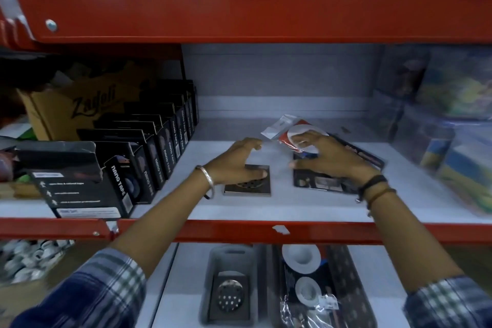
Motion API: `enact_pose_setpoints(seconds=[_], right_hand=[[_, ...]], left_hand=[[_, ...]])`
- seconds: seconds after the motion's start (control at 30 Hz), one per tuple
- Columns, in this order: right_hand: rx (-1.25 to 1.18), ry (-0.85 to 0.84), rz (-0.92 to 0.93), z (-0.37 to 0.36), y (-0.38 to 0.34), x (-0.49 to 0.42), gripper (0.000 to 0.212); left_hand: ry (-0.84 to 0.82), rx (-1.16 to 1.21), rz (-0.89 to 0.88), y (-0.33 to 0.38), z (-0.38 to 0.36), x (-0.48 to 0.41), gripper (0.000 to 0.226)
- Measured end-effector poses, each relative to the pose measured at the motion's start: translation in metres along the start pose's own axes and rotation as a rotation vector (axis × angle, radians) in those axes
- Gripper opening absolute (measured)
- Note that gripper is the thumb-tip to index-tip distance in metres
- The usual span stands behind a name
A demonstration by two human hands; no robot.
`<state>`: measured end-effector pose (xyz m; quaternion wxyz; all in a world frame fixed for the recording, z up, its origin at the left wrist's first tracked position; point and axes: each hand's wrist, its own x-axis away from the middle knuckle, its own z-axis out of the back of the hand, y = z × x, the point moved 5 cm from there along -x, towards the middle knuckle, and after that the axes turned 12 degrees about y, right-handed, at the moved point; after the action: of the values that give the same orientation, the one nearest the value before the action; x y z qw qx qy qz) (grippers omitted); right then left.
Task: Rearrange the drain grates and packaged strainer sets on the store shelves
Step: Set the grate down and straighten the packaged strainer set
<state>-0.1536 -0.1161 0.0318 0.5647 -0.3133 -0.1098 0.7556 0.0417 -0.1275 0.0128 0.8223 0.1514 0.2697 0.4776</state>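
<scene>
From my remote station I record a red steel shelving unit (253, 10) filling the view, its white middle shelf (319, 205) carrying the work. On the left of that shelf stands a row of black nano tape boxes (159, 146), with a brown carton (66, 112) behind them; on the right sit blurred blue and yellow packages (452, 125). Both forearms reach in over the shelf's red front rail (239, 231), in plaid sleeves. On the shelf below, a grey tray (213, 263) holds a second square grate (230, 293), and just beside it to the right lies a dark tray (343, 269) with a packaged strainer set (303, 271) in it. On the middle shelf, the right hand (327, 157) rests over a flat dark strainer package (319, 181), fingers spread and curled; its fingertips touch a smaller red and white packet (292, 130) propped on the dark package, but I cannot tell whether it is truly pinched. The left hand (237, 160), a metal bangle at the wrist, is arched over a square metal drain grate (250, 181) lying flat near the shelf's middle; the thumb presses on the grate's top face while the fingers curl loosely above its far edge, unclenched and not closed around it. Grate and dark package lie near each other, apart.
</scene>
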Motion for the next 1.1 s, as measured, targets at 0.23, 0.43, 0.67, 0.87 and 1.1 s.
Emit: enact_pose_setpoints(seconds=[0.23, 0.43, 0.67, 0.87, 1.1], right_hand=[[0.194, 0.089, -0.435, 0.06, 0.13, 0.01, 0.065], [0.063, 0.062, -0.478, 0.054, 0.14, 0.006, 0.026], [-0.12, 0.193, -0.555, 0.046, 0.119, 0.029, 0.021], [-0.015, 0.129, -0.619, 0.03, 0.118, 0.034, 0.027], [-0.134, 0.111, -0.666, 0.033, 0.113, 0.043, 0.031]], left_hand=[[0.071, 0.341, 0.337, 0.065, -0.082, -0.033, 0.036], [0.296, 0.642, 0.617, 0.061, -0.112, -0.053, 0.056], [0.437, 0.534, 0.563, 0.057, -0.078, -0.075, 0.01], [0.226, 0.279, 0.548, 0.057, -0.098, -0.076, 0.044], [0.311, 0.342, 0.603, 0.068, -0.089, -0.047, 0.021]])
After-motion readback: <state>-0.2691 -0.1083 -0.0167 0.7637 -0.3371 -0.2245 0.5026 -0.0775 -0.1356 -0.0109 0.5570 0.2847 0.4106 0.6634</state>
